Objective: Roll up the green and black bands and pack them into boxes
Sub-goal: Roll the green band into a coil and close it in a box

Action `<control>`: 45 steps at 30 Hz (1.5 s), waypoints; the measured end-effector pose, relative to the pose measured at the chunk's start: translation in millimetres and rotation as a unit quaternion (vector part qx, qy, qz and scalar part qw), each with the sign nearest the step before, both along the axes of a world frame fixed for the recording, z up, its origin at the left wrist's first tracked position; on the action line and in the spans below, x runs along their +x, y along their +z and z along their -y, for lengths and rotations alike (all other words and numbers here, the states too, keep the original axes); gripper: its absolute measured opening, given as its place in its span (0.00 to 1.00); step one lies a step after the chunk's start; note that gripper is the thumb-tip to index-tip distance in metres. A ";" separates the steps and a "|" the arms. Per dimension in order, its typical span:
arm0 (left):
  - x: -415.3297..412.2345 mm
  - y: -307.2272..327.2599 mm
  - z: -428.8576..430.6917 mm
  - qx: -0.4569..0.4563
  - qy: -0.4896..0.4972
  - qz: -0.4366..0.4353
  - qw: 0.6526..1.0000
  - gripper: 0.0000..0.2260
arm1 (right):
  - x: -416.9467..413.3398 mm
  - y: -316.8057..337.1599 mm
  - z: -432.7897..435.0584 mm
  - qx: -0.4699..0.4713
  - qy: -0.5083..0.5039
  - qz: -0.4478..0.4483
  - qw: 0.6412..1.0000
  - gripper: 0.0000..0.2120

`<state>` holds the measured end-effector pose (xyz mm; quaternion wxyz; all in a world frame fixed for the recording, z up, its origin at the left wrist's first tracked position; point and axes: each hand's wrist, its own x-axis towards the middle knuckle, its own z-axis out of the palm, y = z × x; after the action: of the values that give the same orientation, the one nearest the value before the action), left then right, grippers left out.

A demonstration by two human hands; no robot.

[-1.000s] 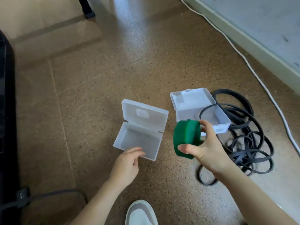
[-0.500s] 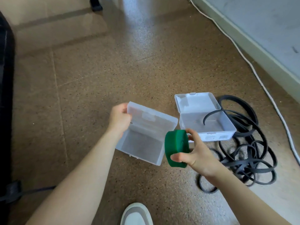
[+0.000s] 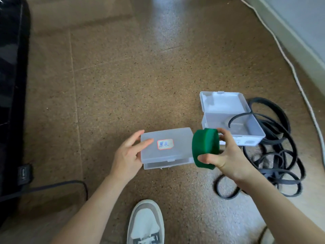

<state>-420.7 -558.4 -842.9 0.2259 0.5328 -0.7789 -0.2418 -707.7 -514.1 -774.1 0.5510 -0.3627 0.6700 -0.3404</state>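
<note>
Left hand (image 3: 127, 155), fingers straight, rests on the shut box (image 3: 167, 147); right hand (image 3: 226, 156) grips the green roll (image 3: 204, 147) left of the open box (image 3: 228, 110).

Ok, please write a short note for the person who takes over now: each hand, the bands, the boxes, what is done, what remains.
Left hand: open, straight fingers on the lid of the labelled clear plastic box, which is closed.
Right hand: grips the rolled green band beside that box.
Second clear plastic box: open on the floor; one end of the loose black band reaches into it, and the rest lies in coils beside it.
Done: green band rolled.
Left: pack the green roll; roll and pack the black band.
</note>
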 end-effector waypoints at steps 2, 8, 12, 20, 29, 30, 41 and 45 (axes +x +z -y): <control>1.1 -0.7 4.0 -0.006 -0.035 0.038 0.999 0.31 | -6.3 -2.5 5.4 -0.005 0.050 -0.086 0.995 0.49; 0.4 3.9 21.9 -0.047 0.006 0.055 0.997 0.32 | -29.8 10.1 27.2 -0.032 0.183 -0.241 0.953 0.47; 8.0 6.1 51.9 -0.015 0.197 -0.009 0.980 0.31 | -64.3 16.4 40.4 0.037 0.111 -0.187 0.975 0.49; -16.0 52.1 37.5 -0.077 0.198 0.060 0.975 0.34 | -70.3 11.1 42.3 0.172 0.147 -0.031 0.974 0.45; -104.1 48.1 52.2 0.182 -0.021 0.204 0.962 0.17 | -53.9 16.4 8.7 0.160 0.374 -0.107 0.907 0.39; -111.6 49.8 57.0 0.183 -0.006 0.192 0.964 0.14 | -50.8 14.5 3.4 0.171 0.399 -0.106 0.895 0.39; -155.6 45.3 82.9 0.068 -0.120 0.329 0.934 0.11 | -108.5 40.0 22.0 0.122 0.177 0.085 0.973 0.45; -172.2 35.4 85.7 0.229 -0.030 0.244 0.942 0.11 | -131.0 28.8 35.2 0.119 0.027 0.118 0.985 0.42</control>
<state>-592.9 -644.1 -807.5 -0.1065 0.5894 -0.7493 -0.2827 -838.6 -549.3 -745.3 0.6747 -0.2696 0.6258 -0.2838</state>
